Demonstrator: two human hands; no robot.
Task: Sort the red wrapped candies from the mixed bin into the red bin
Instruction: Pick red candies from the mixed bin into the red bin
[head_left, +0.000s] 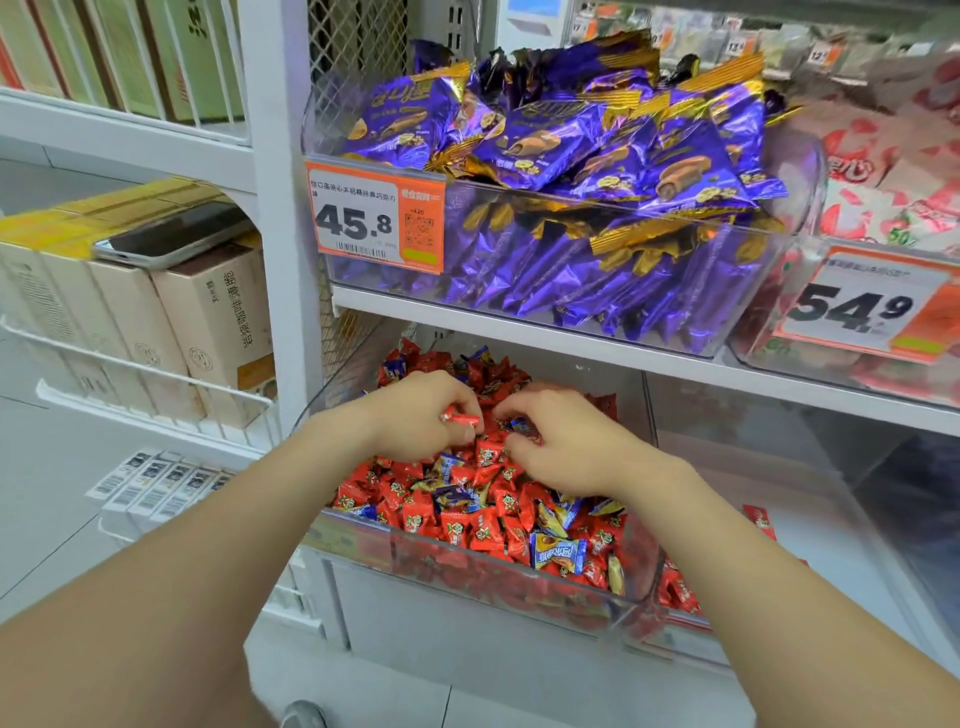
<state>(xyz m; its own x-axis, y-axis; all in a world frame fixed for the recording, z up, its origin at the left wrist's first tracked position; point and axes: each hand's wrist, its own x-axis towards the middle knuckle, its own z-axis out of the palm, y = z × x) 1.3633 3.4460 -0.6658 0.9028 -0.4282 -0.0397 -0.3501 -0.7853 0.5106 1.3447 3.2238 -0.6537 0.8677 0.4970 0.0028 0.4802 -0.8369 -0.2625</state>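
Nearest us, the clear mixed bin (519, 587) sits on the lower shelf, heaped with red candies (485, 530) and a few blue ones (557, 553). Over the pile, our left hand (415, 415) has its grip closed on a red wrapped candy (460, 418); our right hand (566, 441) curls its fingers into the heap, hold unclear. Above sits a bin of purple packets (597, 156).
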